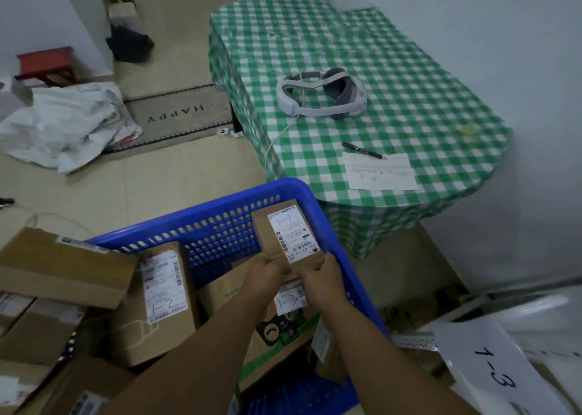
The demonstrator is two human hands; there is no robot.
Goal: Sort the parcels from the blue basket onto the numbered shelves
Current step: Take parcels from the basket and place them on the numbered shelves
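Note:
Both hands hold a small brown parcel (pixel 285 225) with a white label marked 1-1, lifted above the blue basket (pixel 318 200). My left hand (pixel 264 277) grips its near left corner and my right hand (pixel 322 279) grips its near right corner. Inside the basket a taller box marked 1-2 (pixel 160 292) leans at the left. Under my hands lies a box with green print and a label marked 1-3 (pixel 291 301). A white shelf tag reading 1-3 (pixel 494 373) shows at the lower right.
A table with a green checked cloth (pixel 409 77) stands beyond the basket, bearing a white headset (pixel 321 95), a pen (pixel 362 150) and a paper sheet (pixel 381 172). Cardboard boxes (pixel 59 270) pile up at the left. A white sack (pixel 66 122) and a doormat (pixel 179 115) lie on the floor.

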